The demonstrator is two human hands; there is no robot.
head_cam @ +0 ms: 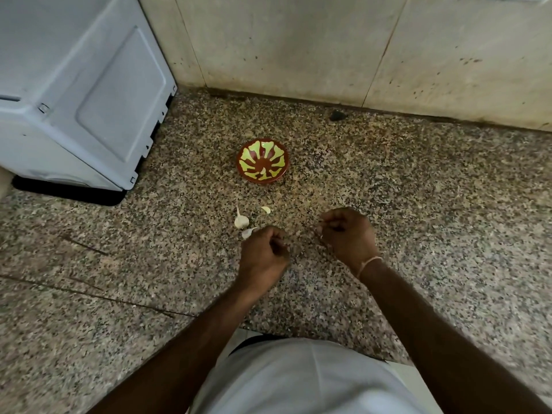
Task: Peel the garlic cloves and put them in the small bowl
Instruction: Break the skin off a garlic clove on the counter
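A small red-brown bowl (263, 161) with a yellow-green pattern stands empty on the speckled stone counter (418, 189). Three garlic pieces lie in front of it: a clove with a thin tail (241, 221), a smaller clove (265, 209) to its right, and a pale clove (248, 232) touching the knuckles of my left hand (264, 255). My left hand rests on the counter with its fingers curled shut. My right hand (348, 234) hovers to the right, also curled, thumb against fingertips. I see nothing clearly held in either hand.
A white appliance (83, 94) stands at the back left on a dark base. A stained tiled wall (328, 49) closes the back of the counter, with a small dark object (337, 115) at its foot. My white shirt (298, 380) fills the bottom edge.
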